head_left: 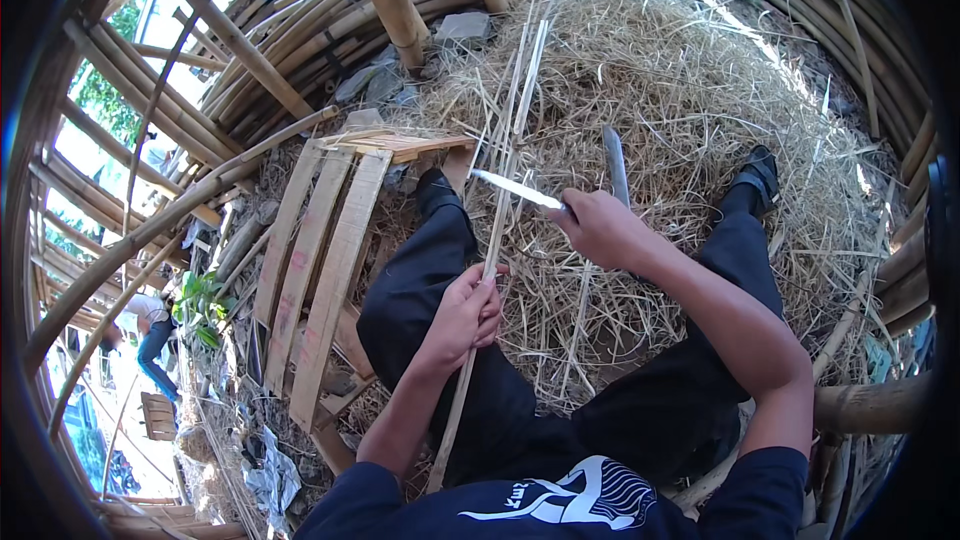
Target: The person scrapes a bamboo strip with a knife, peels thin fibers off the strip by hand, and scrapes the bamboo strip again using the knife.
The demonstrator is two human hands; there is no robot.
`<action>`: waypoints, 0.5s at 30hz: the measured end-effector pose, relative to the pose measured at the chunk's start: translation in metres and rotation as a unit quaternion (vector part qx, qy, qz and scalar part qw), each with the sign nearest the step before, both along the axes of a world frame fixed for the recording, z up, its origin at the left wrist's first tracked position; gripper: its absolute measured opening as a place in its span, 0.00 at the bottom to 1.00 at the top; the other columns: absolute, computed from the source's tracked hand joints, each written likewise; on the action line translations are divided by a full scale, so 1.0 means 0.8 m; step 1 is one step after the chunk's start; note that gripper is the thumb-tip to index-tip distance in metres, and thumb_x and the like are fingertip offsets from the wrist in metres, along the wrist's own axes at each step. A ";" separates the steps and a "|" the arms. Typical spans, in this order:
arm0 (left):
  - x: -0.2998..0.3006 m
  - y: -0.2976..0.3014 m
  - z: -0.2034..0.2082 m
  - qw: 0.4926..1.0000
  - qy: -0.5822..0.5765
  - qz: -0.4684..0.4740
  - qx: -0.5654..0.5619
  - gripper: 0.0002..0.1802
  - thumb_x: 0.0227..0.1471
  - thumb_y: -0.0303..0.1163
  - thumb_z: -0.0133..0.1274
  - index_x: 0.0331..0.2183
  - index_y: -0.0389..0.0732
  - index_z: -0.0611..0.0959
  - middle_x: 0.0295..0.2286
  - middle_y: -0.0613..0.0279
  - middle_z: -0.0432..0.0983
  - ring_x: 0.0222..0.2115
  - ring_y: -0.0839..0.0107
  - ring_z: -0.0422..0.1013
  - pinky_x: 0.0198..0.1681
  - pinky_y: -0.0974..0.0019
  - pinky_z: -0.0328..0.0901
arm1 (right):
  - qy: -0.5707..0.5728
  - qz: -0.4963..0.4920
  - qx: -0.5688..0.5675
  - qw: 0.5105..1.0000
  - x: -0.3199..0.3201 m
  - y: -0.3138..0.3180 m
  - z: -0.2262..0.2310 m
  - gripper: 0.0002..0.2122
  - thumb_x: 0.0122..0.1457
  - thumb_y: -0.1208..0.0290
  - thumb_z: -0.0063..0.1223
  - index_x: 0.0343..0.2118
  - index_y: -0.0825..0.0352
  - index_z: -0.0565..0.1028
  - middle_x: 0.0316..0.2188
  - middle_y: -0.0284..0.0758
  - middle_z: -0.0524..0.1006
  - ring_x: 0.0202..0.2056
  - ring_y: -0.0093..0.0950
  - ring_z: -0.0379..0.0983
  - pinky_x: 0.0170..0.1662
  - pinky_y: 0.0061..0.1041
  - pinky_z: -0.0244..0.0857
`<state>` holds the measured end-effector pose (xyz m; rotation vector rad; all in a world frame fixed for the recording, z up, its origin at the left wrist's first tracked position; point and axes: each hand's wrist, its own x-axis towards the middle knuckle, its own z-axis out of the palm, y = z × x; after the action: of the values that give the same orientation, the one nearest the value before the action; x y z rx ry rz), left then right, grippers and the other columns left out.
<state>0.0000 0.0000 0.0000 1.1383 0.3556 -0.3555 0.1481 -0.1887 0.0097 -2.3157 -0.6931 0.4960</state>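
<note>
My left hand (465, 315) is closed around a long, thin bamboo strip (458, 410), which runs from beside my body up and away between my legs. Toward its far end the strip splits or lies among several thinner slivers (531, 75). In my right hand (603, 227) is a knife (520, 189), its handle hidden in my fingers. The bright blade points left and crosses the strip beyond my left hand; whether it cuts in or only passes over cannot be made out. A second, darker flat blade (615, 165) lies on the shavings beyond my right hand.
Pale bamboo shavings (660, 70) cover the ground between and beyond my feet. A slatted wooden crate (335, 270) stands by my left leg. Bamboo poles (385, 0) rise at the back, with stacked poles (310, 30) behind. Another person (152, 340) is far off left.
</note>
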 end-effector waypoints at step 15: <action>0.030 0.000 0.027 0.919 -0.189 -0.011 0.347 0.17 0.63 0.31 0.41 0.52 0.39 0.69 0.15 0.78 0.54 0.12 0.89 0.48 0.13 0.80 0.44 | -0.221 0.046 0.074 0.971 -0.015 0.001 -0.001 0.22 0.64 0.52 0.36 0.26 0.69 0.71 0.17 0.45 0.73 0.23 0.46 0.73 0.28 0.44 0.65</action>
<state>0.0240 -0.0001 0.0215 1.8722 0.1202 -0.0083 0.1362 -0.1878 0.0088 -2.2752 -1.0142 -0.0428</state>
